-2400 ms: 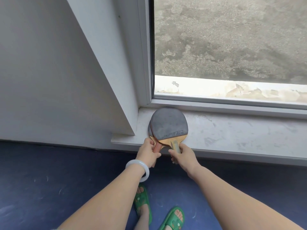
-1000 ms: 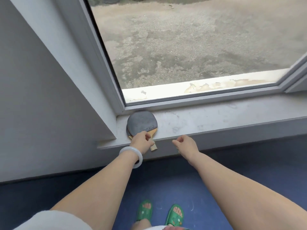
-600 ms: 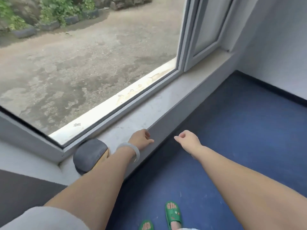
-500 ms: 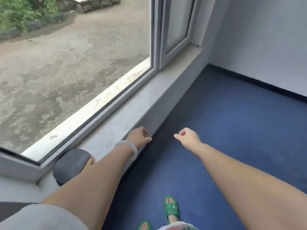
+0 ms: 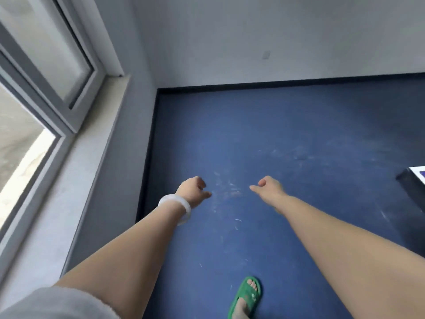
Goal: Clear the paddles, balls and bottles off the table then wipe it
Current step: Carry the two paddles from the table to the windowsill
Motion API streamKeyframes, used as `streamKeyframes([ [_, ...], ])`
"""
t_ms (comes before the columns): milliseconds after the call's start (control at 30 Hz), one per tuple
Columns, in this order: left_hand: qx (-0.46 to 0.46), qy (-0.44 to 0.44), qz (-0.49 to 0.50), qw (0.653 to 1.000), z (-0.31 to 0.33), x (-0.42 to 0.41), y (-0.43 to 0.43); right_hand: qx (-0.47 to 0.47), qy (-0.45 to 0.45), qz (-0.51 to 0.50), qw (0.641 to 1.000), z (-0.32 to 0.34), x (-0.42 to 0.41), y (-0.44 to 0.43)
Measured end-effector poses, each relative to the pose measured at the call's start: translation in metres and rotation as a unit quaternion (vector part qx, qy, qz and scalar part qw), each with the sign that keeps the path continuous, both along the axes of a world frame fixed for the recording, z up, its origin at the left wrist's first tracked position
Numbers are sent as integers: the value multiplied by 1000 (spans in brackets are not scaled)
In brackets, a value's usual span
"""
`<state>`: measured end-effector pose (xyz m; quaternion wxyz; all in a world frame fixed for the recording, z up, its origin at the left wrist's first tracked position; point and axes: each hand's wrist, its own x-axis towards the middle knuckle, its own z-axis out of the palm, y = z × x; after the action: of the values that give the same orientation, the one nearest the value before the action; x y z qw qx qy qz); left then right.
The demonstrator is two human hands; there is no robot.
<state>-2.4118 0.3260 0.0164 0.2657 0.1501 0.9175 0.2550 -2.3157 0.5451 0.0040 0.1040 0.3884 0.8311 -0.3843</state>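
The left hand (image 5: 192, 192) and right hand (image 5: 269, 189) hang loosely curled and empty over the floor (image 5: 276, 134); a dark corner at far right, probably the counter (image 5: 414, 178), lies nearer the right hand, its items out of view.

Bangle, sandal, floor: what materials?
Bangle: translucent milky white, glossy, rigid ring; looks like jade or glass. Sandal: green, matte, soft moulded look; probably foam or rubber. Floor: blue, smooth, pale scuff marks; likely vinyl or rubber sheet.

Soft daylight, motion blur leftward
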Motion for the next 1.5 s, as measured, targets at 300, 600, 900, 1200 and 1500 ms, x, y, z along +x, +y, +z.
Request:
streamKeyframes([
  [300, -20, 26, -133, 991, 11, -22, 170, -16, 15, -121, 992, 5, 19, 142],
  [600, -13, 42, -235, 971, 10, -40, 320, -23, 1, -223, 975, -7, 35, 250],
  [900, -28, 40, -338, 940, -8, -123, 446, -32, -7, -332, 943, -27, -9, 342],
  [1200, -44, 53, -447, 892, -6, -241, 588, -10, -11, -457, 890, -31, -78, 427],
  [1500, -25, 36, -582, 812, -13, -209, 741, -5, -26, -574, 819, -33, -57, 508],
])
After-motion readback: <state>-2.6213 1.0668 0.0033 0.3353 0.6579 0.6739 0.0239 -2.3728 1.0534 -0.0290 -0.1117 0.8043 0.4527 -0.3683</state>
